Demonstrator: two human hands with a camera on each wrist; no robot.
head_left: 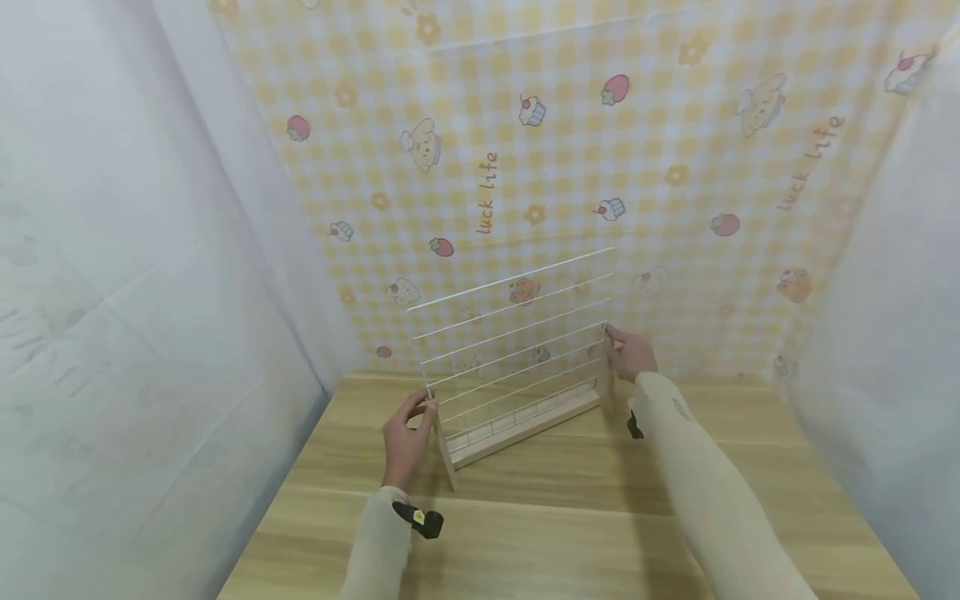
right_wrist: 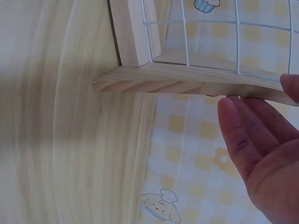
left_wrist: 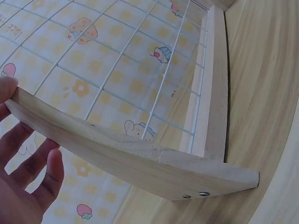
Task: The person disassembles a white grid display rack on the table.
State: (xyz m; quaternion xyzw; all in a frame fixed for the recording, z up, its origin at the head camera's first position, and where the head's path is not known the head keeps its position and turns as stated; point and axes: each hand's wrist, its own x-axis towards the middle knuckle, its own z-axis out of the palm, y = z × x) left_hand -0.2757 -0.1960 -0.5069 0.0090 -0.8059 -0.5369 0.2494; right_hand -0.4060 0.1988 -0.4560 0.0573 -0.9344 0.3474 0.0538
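Observation:
A wire grid rack stands on the wooden tabletop, its white wire grid (head_left: 512, 278) rising from a pale wooden base bar (head_left: 525, 430). It sits at a slant, with the right end farther back. My left hand (head_left: 407, 442) pinches the upper end of the left wooden side panel (left_wrist: 135, 147), thumb on its edge and fingers along the outer face. Two screw heads (left_wrist: 203, 194) show low on that panel. At the other end, my right hand (head_left: 633, 354) grips the top of the right side panel (right_wrist: 187, 84) between thumb and fingers.
Behind the rack hangs a yellow-checked cloth (head_left: 570, 158) printed with strawberries, cupcakes and flowers. White sheets (head_left: 150, 292) close in the left and right sides. The wooden tabletop (head_left: 540, 542) extends in front of the rack, and a black strap (head_left: 418, 518) circles my left wrist.

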